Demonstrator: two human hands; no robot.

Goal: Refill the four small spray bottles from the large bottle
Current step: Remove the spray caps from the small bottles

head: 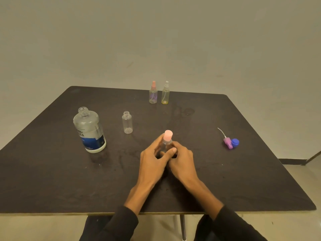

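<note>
While both hands clasp the pink-capped spray bottle (167, 144) upright on the counter (52, 171), left hand (152, 158) and right hand (182, 160) each curled round its body in a close grip, a hard twist could tip it or spill its contents. Left of that bottle stand the uncapped small bottle (127, 122) and, farther left, the open large bottle (89, 130); a stray elbow could topple either. Two capped bottles (159, 93) stand behind it, well apart.

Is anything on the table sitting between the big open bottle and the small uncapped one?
Nothing visible. The large bottle and the uncapped small bottle stand side by side with only bare table between them.
</note>
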